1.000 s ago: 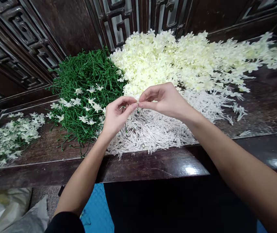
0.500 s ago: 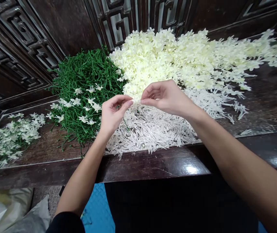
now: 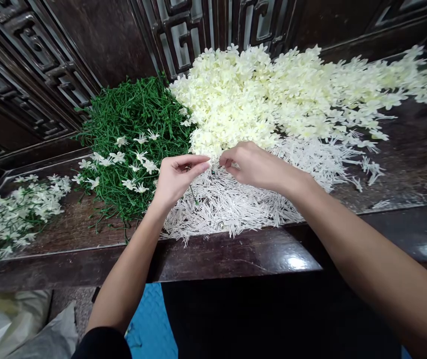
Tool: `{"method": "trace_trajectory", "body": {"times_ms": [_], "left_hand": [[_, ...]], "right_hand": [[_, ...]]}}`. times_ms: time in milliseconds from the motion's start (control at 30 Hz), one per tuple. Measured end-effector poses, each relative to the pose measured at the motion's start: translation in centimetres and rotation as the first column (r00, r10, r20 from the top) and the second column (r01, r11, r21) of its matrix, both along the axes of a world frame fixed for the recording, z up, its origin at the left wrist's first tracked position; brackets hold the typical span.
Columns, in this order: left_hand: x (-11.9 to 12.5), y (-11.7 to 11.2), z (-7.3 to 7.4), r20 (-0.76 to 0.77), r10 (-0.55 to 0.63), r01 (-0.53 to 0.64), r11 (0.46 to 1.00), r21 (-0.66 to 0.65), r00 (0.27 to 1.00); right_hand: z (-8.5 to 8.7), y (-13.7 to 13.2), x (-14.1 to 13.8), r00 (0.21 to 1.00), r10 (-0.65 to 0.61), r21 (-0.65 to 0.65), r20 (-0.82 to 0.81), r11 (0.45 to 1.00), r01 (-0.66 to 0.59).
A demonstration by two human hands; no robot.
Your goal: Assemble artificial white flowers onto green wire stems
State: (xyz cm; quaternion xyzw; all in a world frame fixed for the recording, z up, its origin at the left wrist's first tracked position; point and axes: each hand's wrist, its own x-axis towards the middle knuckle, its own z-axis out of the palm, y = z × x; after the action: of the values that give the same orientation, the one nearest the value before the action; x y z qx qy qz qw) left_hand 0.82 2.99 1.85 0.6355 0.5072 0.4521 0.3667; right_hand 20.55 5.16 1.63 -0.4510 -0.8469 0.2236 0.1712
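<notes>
The left hand (image 3: 176,180) pinches a thin green stem (image 3: 194,194) over the white stamen pile (image 3: 236,207), while the right hand (image 3: 260,167) curls its fingers into that pile, grip indiscernible; the light pinch risks dropping the stem among loose pieces.

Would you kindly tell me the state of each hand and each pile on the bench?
Left hand, pinched shut on a thin green stem.
Right hand, fingers curled down at the white stamen pile; grip unclear.
Green stem pile, loose heap.
Cream petal pile, loose heap.
Assembled flowers, lying at far left.
</notes>
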Motion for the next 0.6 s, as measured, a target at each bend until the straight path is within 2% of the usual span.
{"method": "trace_trajectory", "body": {"times_ms": [100,200,333,600], "left_hand": [[-0.02,0.03,-0.02,0.024,-0.007,0.008,1.0,-0.018,1.0],[-0.11,0.09,-0.08,0.06,-0.001,0.003,1.0,-0.027,0.998],[-0.24,0.26,-0.23,0.092,0.007,-0.002,0.999,-0.045,0.996],[-0.44,0.43,-0.51,0.211,-0.003,0.028,0.993,-0.114,0.978]], "right_hand": [[0.08,0.04,0.03,0.999,-0.017,0.05,-0.04,0.999,0.019],[0.27,0.19,0.22,0.988,-0.052,0.106,-0.146,0.992,0.068],[0.44,0.36,0.46,0.957,-0.081,0.106,-0.278,0.988,0.114],[0.63,0.17,-0.01,0.954,-0.088,0.091,-0.285,0.989,0.118]]}}
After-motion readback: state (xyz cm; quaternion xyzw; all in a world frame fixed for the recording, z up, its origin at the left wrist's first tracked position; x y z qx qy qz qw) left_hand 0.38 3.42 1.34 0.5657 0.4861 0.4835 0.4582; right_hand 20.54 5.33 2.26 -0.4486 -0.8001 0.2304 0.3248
